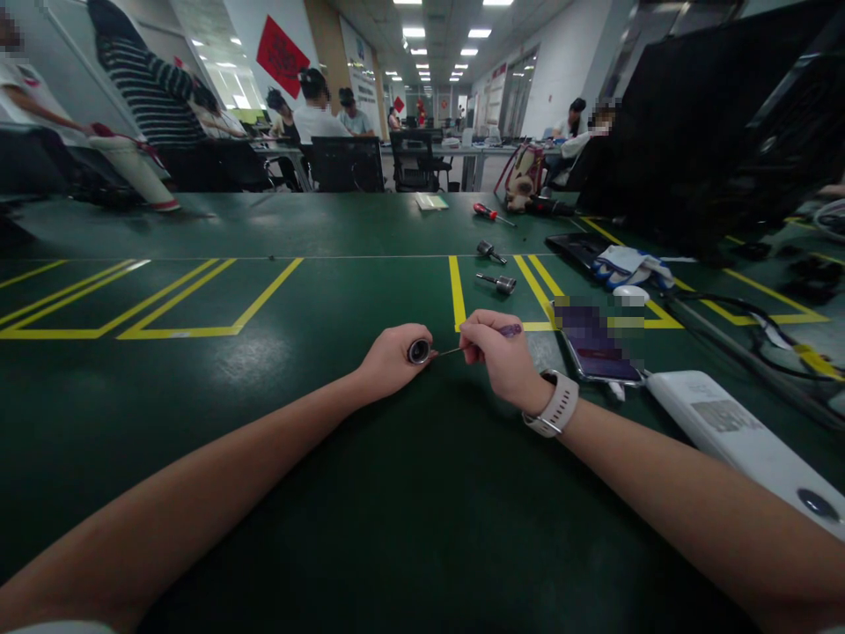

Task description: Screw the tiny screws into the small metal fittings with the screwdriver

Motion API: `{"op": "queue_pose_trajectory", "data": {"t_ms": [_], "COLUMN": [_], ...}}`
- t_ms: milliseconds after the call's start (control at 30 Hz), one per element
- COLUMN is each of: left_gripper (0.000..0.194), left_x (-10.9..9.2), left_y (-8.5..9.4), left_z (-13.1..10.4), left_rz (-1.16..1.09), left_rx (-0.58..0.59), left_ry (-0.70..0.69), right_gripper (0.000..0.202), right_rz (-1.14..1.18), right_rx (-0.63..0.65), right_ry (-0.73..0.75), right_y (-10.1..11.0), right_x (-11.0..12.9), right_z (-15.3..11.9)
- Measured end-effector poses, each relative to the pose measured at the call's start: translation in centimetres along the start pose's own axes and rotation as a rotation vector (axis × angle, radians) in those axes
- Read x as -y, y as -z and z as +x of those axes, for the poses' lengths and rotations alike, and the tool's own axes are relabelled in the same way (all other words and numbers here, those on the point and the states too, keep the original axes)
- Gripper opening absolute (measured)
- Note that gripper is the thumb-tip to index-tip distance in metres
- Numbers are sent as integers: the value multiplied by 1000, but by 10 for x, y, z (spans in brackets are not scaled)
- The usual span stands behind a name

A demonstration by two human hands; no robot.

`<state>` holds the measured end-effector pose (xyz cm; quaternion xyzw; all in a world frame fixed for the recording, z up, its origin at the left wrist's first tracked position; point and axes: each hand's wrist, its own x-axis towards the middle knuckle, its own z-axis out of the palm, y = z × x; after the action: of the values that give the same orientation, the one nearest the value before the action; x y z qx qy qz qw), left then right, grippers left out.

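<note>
My left hand (394,361) is wrapped round a hole saw (418,351), a small metal cup whose dark round opening faces me. In my right hand (498,352) is a thin screwdriver (510,331); its purple handle shows above the fingers. The slim metal shaft points left, and its tip reaches the side of the hole saw by my left fingertips. Whether the tip sits in a screw there is too small to tell. Beyond my hands, two similar metal hole saws with shanks, a nearer one (505,284) and a farther one (487,249), lie on the green table (330,493).
A phone (598,343) with a cable and a white power bank (739,431) lie right of my right forearm. Farther back are gloves (630,267) on a dark tray (571,251), a red screwdriver (485,211) and a paper pad (431,202). A large black screen (700,132) stands at right.
</note>
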<state>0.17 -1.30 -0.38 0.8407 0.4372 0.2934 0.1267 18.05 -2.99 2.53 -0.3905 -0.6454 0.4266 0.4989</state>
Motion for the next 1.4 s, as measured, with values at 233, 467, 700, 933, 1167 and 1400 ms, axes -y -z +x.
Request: {"op": "queue_pose_trajectory", "data": {"t_ms": [233,467,700,933,1167,1400], "left_gripper": [15,8,6,15,16,7], "left_x": [0,-3,-3,0,1,0], "left_y": [0,2,1,1,1,2], "left_z": [0,-1,0,0,0,-1], "left_rz": [-14,-11,66,-33,-69,-22], "left_rx": [-51,-76,-41,-117,-112,-70], "left_ry": [19,18,-12,2,-7,-34], "right_gripper": [27,19,20,25,23,19], "right_rz": [-135,-527,-593,24,85,-436], "right_rx": [35,210,246,90,92,172], "right_ry": [258,513,502,113,112,445], "right_y": [-1,-9,-10,-7,-6,-11], "right_x": [2,5,7,-10,-13,6], "right_z": [-9,-20,-21,-7,-7,-20]}}
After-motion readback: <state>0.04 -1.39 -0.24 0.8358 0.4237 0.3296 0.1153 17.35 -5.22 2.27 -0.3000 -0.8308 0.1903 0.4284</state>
